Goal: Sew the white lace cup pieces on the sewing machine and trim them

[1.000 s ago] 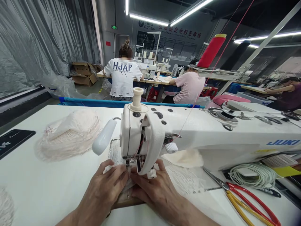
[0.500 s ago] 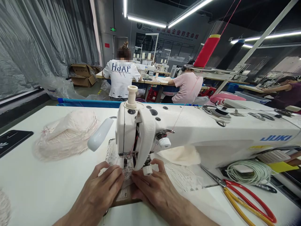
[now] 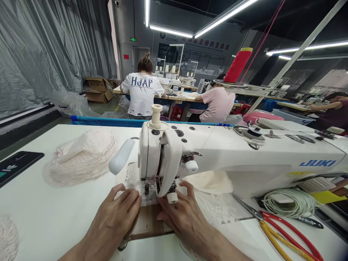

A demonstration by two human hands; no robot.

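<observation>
Left hand [image 3: 116,209] and right hand [image 3: 184,214] are parted at the lace [image 3: 149,200]; pinching cannot be told; more brown plate [image 3: 148,222] is bared between them; less lace seems left unsewn.

The sewing machine [image 3: 217,145] looks smooth, glossy; the lace [image 3: 149,200], matt cloth. Scissors [image 3: 258,214] at four o'clock have metal blades.

**Wht on wht, red accents**

Long glossy wht metal sewing machine [image 3: 214,145], blue lettering [image 3: 318,163]. Sheer off-wht fabric piece [image 3: 133,177], openwork lace patt. Tapered red thread cone [image 3: 238,66], yel. top [image 3: 246,49]. Red-and-yel.-handled long steel scissors [image 3: 260,215]. Coiled pale-grn cord [image 3: 288,207].
</observation>
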